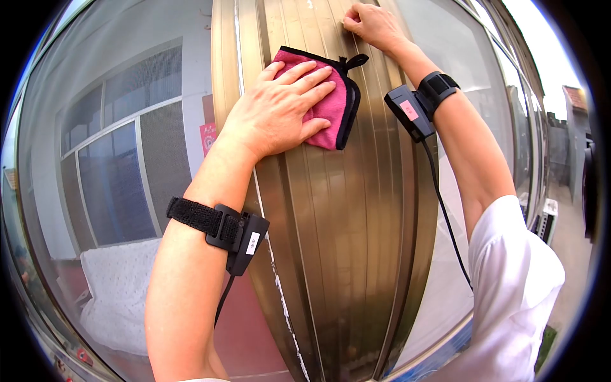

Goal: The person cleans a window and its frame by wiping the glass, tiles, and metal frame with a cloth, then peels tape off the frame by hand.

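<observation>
Pressed flat with its fingers spread, my left hand (280, 113) lies on a pink cloth (331, 114) with black edging and a small black loop. The cloth rests against a ribbed, gold-brown metal panel (344, 223), left of its middle. Higher up and to the right, my right hand (372, 25) is closed with curled fingers against the top of the same panel. Whether anything is inside those fingers is too small to make out. Each forearm wears a black strap with a small black device and a cable.
Glass panes flank the panel on both sides. Through the left pane show a framed window (114, 172) and a pale covered seat (118, 293). A white unit (547, 219) stands outside at the far right, beside a paved strip. White streaks run down the panel's left seam.
</observation>
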### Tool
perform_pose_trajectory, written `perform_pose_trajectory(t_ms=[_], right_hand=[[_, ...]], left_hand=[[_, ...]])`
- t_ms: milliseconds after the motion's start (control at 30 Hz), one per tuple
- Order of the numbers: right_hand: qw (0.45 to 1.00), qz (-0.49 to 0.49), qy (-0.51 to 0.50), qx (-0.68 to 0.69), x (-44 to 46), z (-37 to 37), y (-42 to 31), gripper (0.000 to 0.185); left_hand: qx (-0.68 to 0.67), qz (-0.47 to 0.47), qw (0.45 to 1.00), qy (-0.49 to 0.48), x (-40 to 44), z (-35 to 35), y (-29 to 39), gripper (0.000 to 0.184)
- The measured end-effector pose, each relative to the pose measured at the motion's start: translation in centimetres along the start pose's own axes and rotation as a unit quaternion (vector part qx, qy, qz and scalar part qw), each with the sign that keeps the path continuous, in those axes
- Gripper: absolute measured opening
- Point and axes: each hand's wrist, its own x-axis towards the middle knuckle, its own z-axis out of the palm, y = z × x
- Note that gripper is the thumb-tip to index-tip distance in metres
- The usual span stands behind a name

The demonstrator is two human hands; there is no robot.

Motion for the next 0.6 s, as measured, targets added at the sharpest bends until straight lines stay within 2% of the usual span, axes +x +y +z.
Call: perform_pose_trajectory(t_ms=[300, 500, 567, 600], right_hand=[[0.999, 0.008, 0.032, 0.027, 0.1, 0.1, 0.9, 0.028], [0.99, 0.122, 0.016, 0.064, 0.5, -0.1, 1.6, 0.026], [0.958, 0.191, -0.006, 0.213, -0.4, -0.8, 1.5, 0.022], [0.958, 0.191, -0.006, 0.213, -0.8, -0.9, 1.8, 0.022]], left_hand=[[0.003, -0.002, 1.0, -0.004, 0.2, -0.3, 0.0, 0.056], [0.005, -0.001, 1.0, -0.007, 0.2, -0.4, 0.0, 0.056], [0.004, -0.002, 1.0, -0.008, 0.1, -0.3, 0.1, 0.056], [-0.001, -0.002, 1.0, -0.012, 0.1, -0.4, 0.1, 0.056]])
